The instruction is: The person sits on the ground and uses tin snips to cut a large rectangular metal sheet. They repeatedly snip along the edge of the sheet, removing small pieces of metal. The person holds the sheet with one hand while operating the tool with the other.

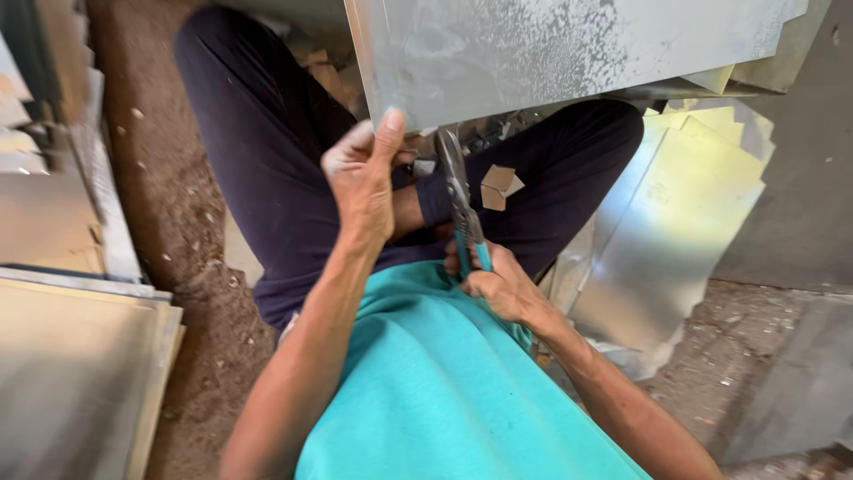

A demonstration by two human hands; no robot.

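Left forearm runs up from the lower frame, wrist bent slightly inward. The left hand [360, 178] is clamped on the lower edge of a large galvanised metal sheet [551, 49], thumb pressed flat on the near face, fingers curled behind the edge.

Right forearm enters from the lower right, elbow low, wrist drawn in close to the body. The right hand [499, 283] is closed around the teal-sleeved handles of a pair of tin snips [460, 200]. The blades point up and meet the sheet's lower edge just right of the left thumb. Whether the blades are parted or together cannot be told.

The sheet sits across the top of the view, above the person's crossed legs in dark trousers [267, 151]. Its lower edge runs roughly level, dropping slightly towards the left hand.

Room is tight. Cut metal pieces [675, 222] lie stacked at the right, close to the right knee. Flat boards [71, 356] are stacked at the left. A strip of dirt floor [178, 222] lies between boards and leg. Small cardboard scraps [498, 187] rest on the right thigh.
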